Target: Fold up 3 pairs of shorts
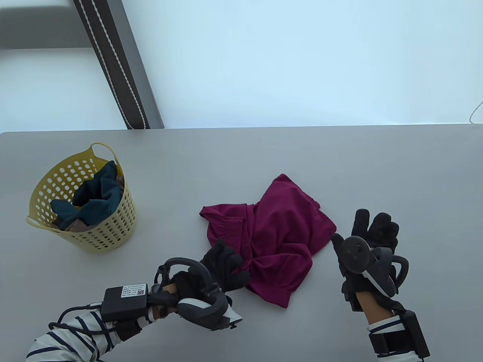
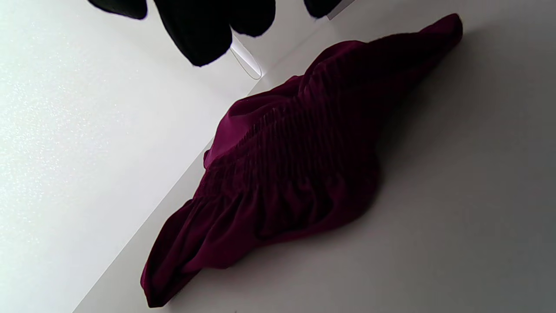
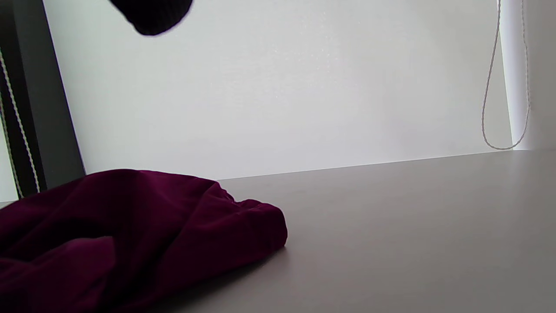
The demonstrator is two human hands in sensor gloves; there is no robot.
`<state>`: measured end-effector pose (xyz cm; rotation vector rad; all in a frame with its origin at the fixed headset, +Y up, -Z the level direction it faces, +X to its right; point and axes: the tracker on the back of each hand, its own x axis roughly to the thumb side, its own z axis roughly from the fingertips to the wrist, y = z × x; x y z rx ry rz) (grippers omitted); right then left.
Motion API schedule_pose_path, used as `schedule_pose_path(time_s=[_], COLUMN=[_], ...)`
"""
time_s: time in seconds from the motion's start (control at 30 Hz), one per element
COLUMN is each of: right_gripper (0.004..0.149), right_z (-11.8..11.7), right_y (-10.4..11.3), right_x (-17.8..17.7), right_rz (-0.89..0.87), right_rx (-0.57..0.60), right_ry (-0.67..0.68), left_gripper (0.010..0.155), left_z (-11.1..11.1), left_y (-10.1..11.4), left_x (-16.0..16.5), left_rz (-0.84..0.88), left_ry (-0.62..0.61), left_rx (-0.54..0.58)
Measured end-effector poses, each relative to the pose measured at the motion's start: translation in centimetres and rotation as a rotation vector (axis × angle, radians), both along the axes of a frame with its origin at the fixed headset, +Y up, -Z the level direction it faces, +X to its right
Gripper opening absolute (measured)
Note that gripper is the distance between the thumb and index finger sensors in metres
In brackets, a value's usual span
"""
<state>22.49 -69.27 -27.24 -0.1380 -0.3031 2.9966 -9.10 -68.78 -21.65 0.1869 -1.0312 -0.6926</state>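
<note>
Maroon shorts [image 1: 269, 237] crumpled mid-worktop [image 1: 377, 169]. Left hand [image 1: 222, 269] at their near-left edge by the waistband, fingers loosely curled, gripping nothing I can confirm. Right hand [image 1: 368, 235] just right of them, fingers spread, empty. Yellow basket [image 1: 113, 230] of clothes far left.

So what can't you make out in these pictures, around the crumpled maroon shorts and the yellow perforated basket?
- Table view: the yellow perforated plastic basket hides most of the dark teal garment and the brownish cloth beneath; how many pieces is unclear.
- Table view: the left hand covers the crumpled maroon shorts edge; contact is unclear.
- Right wrist view: only one fingertip shows, cut by the top edge.
</note>
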Motion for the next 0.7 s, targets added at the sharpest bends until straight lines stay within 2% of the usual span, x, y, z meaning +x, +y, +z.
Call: schedule_pose_path(time_s=[0.13,0.2,0.3,0.4,0.43,0.5,0.53,0.6,0.7], right_gripper=[0.082,0.082,0.082,0.082,0.082,0.082,0.082,0.082,0.082], right_z=[0.0,0.0,0.0,0.0,0.0,0.0,0.0,0.0,0.0], right_y=[-0.1,0.0,0.0,-0.1,-0.1,-0.1,-0.1,-0.1,-0.1], right_x=[0.0,-0.1,-0.1,-0.1,-0.1,-0.1,-0.1,-0.1,-0.1], right_rz=[0.004,0.007,0.010,0.010,0.011,0.012,0.012,0.010,0.009], right_rx=[-0.010,-0.012,-0.008,-0.011,-0.015,-0.020,-0.021,-0.024,-0.027], right_ry=[0.002,0.001,0.001,0.001,0.002,0.002,0.003,0.004,0.006], left_gripper=[0.082,0.083,0.084,0.084,0.086,0.091,0.093,0.094,0.078], left_z=[-1.9,-4.3,-8.5,-12.9,-14.5,-15.9,-16.5,-17.0,-16.8], left_y=[3.6,4.8,4.9,2.9,1.6,-0.2,-1.3,-3.2,-4.6], left_x=[1.1,1.6,1.9,1.9,1.9,1.8,1.8,1.8,1.8], left_rz=[0.087,0.110,0.085,0.017,-0.023,-0.078,-0.091,-0.088,-0.040], left_ry=[-0.026,0.025,0.155,0.323,0.390,0.473,0.503,0.540,0.535], left_rx=[0.026,0.091,0.075,-0.035,-0.098,-0.202,-0.268,-0.321,-0.324])
